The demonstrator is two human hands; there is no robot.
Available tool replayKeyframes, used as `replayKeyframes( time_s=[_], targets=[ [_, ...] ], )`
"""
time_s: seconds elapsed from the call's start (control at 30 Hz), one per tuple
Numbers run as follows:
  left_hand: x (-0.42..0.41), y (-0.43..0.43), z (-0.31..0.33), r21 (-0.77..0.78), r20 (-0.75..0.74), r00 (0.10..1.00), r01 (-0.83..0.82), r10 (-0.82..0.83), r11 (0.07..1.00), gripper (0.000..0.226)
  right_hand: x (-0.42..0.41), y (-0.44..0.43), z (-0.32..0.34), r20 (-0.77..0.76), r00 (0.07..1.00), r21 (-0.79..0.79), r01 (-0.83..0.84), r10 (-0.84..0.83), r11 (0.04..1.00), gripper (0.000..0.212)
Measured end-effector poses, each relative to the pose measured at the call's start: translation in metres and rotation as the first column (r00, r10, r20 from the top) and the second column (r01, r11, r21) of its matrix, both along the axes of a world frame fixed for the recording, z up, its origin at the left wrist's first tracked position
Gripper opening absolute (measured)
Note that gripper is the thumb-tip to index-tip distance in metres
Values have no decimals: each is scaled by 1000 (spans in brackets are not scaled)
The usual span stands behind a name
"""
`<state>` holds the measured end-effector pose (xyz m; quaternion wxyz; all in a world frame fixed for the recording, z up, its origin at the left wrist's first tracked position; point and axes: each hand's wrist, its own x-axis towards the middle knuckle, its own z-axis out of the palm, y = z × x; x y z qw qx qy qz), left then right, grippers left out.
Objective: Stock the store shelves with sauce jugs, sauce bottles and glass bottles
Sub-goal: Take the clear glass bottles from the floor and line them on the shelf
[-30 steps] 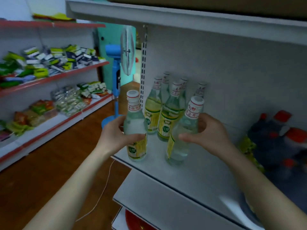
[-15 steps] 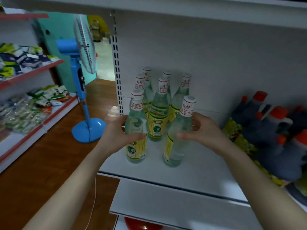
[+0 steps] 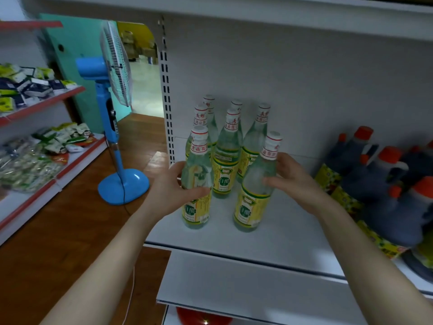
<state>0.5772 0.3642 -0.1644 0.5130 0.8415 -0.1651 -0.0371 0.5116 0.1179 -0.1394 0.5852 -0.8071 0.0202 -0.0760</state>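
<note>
The left front bottle [image 3: 196, 211] and the right front bottle [image 3: 250, 208], both clear glass with yellow labels and white caps, stand a little apart near the front edge of the white shelf [image 3: 288, 238]. The left hand [image 3: 172, 190] grips the left front bottle at mid-body, thumb in front and fingers curled round its far side. The right hand [image 3: 294, 181] grips the right front bottle below the shoulder, thumb across the front and fingers wrapped behind. Just behind them, five rear bottles [image 3: 226, 148] of the same kind cluster against the back panel. Dark sauce jugs [image 3: 384, 195] with orange caps fill the shelf's right end. A blue pedestal fan [image 3: 114, 141] stands on the wooden floor to the left.
</note>
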Motion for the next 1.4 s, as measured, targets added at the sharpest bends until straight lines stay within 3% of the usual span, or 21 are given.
replayKeyframes(
  time_s=[0.13,0.23,0.4,0.57,0.93,1.4],
  targets=[
    [0,0,-1,-6,6,1000,5,-5,1000,59,3,5,2,28,979,-182,205,-203,962,59],
    [-1,0,-1,-5,14,1000,3,-3,1000,58,5,9,1,95,955,-257,296,-281,920,49],
    [-1,1,-1,-19,5,1000,6,-6,1000,56,10,-1,6,136,971,-184,221,-197,958,31],
    [-1,0,-1,-20,-6,1000,6,-6,1000,57,33,-7,7,128,974,-160,208,-188,965,33],
    [-3,-1,0,-37,4,1000,1,-1,999,53,71,-3,6,191,951,-304,291,-242,907,42],
    [-4,-1,2,-41,14,1000,23,-23,999,50,71,-7,9,98,980,-341,196,-173,920,46]
  ],
)
